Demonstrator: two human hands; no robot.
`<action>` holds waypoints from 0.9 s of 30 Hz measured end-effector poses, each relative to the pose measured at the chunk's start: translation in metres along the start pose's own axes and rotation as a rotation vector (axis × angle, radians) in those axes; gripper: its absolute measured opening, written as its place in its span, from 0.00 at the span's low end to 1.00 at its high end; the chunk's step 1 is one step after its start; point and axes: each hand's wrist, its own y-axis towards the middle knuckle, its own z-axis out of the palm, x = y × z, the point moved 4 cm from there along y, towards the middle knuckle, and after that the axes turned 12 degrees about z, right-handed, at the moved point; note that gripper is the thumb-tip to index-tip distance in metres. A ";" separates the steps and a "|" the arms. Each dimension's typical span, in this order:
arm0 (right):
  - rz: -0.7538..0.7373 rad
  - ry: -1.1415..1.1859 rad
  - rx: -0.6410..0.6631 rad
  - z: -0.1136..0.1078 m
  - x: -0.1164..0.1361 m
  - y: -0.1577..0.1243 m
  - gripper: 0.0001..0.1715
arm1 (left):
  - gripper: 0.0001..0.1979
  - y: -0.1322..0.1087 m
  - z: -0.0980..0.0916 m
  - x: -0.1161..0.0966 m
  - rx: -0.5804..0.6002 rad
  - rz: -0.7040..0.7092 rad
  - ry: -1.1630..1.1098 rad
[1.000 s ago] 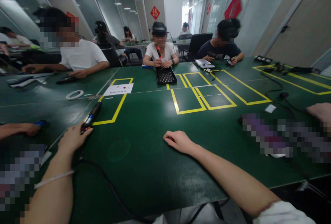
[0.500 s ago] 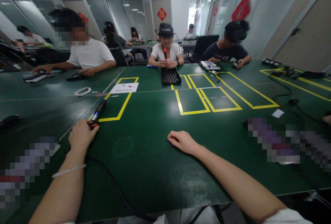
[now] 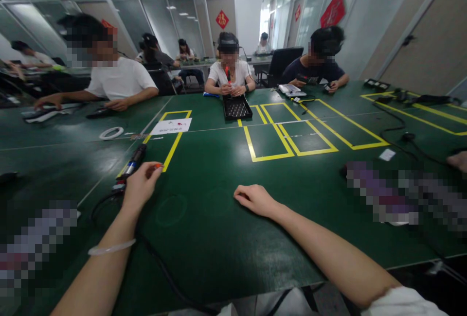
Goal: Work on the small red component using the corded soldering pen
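Left hand (image 3: 141, 183) pinches a small orange part (image 3: 158, 166) between thumb and fingers, just right of the black tool (image 3: 136, 158) lying on the green table (image 3: 215, 243). Right hand (image 3: 256, 200) rests there, fingers curled; can't tell if it holds anything.

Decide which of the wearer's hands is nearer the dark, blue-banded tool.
Left. The left hand is just to the right of the tool; contact is unclear. The right hand is much farther to the right.

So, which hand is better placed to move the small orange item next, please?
Probably the left hand: it appears to hold the orange item, while the right hand is farther away.
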 end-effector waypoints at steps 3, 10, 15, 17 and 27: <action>0.007 0.007 0.004 0.001 0.000 0.000 0.07 | 0.23 -0.006 0.040 -0.066 0.231 0.131 -0.396; 0.011 0.203 0.022 -0.002 0.000 -0.002 0.25 | 0.27 -0.042 0.097 -0.151 0.649 0.275 -0.672; -0.016 0.245 0.085 -0.001 0.004 -0.001 0.24 | 0.25 -0.053 0.103 -0.161 0.709 0.310 -0.692; -0.025 0.239 0.086 0.000 0.005 -0.001 0.20 | 0.28 -0.055 0.102 -0.162 0.690 0.312 -0.714; -0.001 0.240 0.021 -0.002 0.003 -0.001 0.07 | 0.25 -0.059 0.100 -0.165 0.617 0.326 -0.732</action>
